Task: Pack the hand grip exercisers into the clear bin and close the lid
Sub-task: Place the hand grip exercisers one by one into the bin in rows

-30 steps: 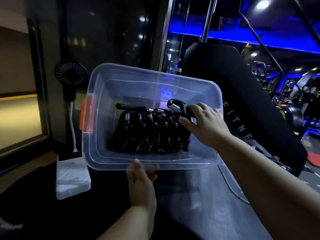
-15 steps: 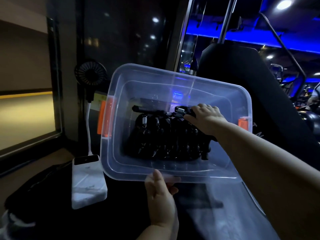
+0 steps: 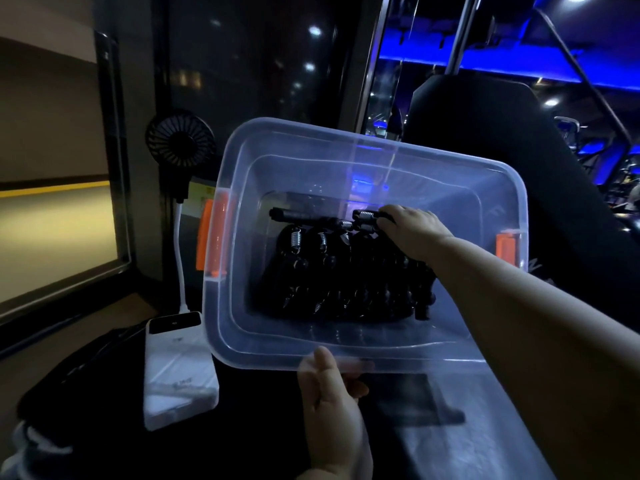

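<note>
The tilted clear bin [image 3: 346, 142] is gripped at its near rim by the left hand [image 3: 332, 407], one exerciser [image 3: 363, 219] held atop the packed row [image 3: 339, 282] by the right hand [image 3: 412, 230]

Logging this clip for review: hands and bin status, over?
Left hand grips clear bin's near rim. Right hand inside, gripping top hand grip exerciser above the packed row. Bin uncovered, tilted toward camera; nothing blocking.

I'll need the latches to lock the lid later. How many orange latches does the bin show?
2: the left latch on the bin's left end, the right latch on its right end. None seems hidden.
</note>
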The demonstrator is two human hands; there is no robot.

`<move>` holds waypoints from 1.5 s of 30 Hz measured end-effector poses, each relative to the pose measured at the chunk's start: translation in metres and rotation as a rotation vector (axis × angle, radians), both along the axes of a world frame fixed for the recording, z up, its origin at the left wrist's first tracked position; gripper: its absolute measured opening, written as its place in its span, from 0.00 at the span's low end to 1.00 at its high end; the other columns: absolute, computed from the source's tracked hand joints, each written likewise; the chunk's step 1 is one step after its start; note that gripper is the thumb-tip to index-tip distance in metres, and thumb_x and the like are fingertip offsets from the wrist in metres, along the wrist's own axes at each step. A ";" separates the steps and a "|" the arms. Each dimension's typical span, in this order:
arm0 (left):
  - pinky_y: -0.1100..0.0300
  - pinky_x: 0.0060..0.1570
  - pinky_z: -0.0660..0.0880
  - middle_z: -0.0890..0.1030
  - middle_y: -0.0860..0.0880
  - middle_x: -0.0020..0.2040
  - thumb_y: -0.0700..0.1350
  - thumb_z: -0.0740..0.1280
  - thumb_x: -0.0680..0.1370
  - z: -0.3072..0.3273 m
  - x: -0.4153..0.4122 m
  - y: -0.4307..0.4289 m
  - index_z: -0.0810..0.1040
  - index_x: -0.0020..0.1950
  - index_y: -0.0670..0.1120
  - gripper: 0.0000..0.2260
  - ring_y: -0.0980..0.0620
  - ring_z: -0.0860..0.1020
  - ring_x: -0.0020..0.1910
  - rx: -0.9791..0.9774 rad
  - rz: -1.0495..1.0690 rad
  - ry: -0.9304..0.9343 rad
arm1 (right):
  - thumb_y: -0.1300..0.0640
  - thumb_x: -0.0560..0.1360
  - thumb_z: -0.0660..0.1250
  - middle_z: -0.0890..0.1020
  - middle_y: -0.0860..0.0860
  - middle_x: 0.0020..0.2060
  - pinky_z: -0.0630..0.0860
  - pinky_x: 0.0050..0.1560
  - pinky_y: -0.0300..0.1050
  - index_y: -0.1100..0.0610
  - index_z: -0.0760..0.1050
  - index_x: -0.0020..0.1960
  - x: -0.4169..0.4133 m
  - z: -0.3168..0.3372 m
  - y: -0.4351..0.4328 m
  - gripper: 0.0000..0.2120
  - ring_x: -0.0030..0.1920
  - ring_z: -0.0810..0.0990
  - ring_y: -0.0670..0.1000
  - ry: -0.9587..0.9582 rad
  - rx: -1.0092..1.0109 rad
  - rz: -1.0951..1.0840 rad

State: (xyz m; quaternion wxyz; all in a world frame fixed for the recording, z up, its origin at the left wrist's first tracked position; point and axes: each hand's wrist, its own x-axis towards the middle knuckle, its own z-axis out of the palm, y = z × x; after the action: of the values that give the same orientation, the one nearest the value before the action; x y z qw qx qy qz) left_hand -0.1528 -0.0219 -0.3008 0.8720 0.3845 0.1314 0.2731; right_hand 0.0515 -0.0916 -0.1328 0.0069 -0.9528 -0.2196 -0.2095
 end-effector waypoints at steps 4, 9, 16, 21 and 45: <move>0.55 0.41 0.70 0.84 0.43 0.37 0.66 0.57 0.66 -0.003 0.000 0.000 0.72 0.52 0.38 0.32 0.57 0.76 0.28 0.004 -0.011 0.023 | 0.46 0.81 0.52 0.77 0.56 0.61 0.53 0.71 0.53 0.54 0.70 0.62 0.005 -0.007 -0.001 0.17 0.64 0.72 0.57 -0.010 0.035 0.035; 0.54 0.41 0.69 0.84 0.45 0.35 0.65 0.56 0.67 -0.001 0.001 -0.001 0.72 0.49 0.38 0.30 0.56 0.77 0.29 0.037 0.006 0.035 | 0.45 0.81 0.52 0.75 0.57 0.64 0.52 0.73 0.53 0.53 0.67 0.66 0.008 -0.010 -0.003 0.19 0.66 0.70 0.57 -0.010 0.057 0.032; 0.56 0.41 0.70 0.84 0.45 0.36 0.63 0.55 0.74 0.002 0.004 -0.002 0.73 0.50 0.41 0.25 0.52 0.82 0.37 0.117 0.100 0.062 | 0.42 0.79 0.56 0.65 0.53 0.72 0.51 0.74 0.49 0.54 0.61 0.73 -0.023 -0.024 -0.020 0.27 0.73 0.58 0.54 -0.140 0.237 0.119; 0.56 0.42 0.70 0.84 0.47 0.35 0.57 0.55 0.81 0.002 0.006 -0.002 0.73 0.49 0.45 0.17 0.54 0.83 0.38 0.091 0.122 0.102 | 0.46 0.78 0.56 0.73 0.57 0.64 0.66 0.67 0.53 0.60 0.70 0.68 -0.077 -0.040 -0.053 0.24 0.67 0.68 0.59 -0.258 0.267 0.316; 0.58 0.41 0.72 0.82 0.53 0.29 0.56 0.53 0.83 0.009 0.008 -0.005 0.69 0.48 0.49 0.12 0.58 0.82 0.33 0.086 0.158 0.053 | 0.41 0.76 0.60 0.77 0.50 0.40 0.66 0.36 0.45 0.50 0.73 0.40 -0.148 -0.141 -0.260 0.14 0.44 0.77 0.54 0.172 0.231 -0.521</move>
State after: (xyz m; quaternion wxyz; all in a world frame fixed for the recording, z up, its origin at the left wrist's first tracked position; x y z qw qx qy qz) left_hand -0.1451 -0.0269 -0.2919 0.8268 0.4169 0.1724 0.3360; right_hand -0.0968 -0.3519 -0.2743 0.0799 -0.9842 0.0588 -0.1464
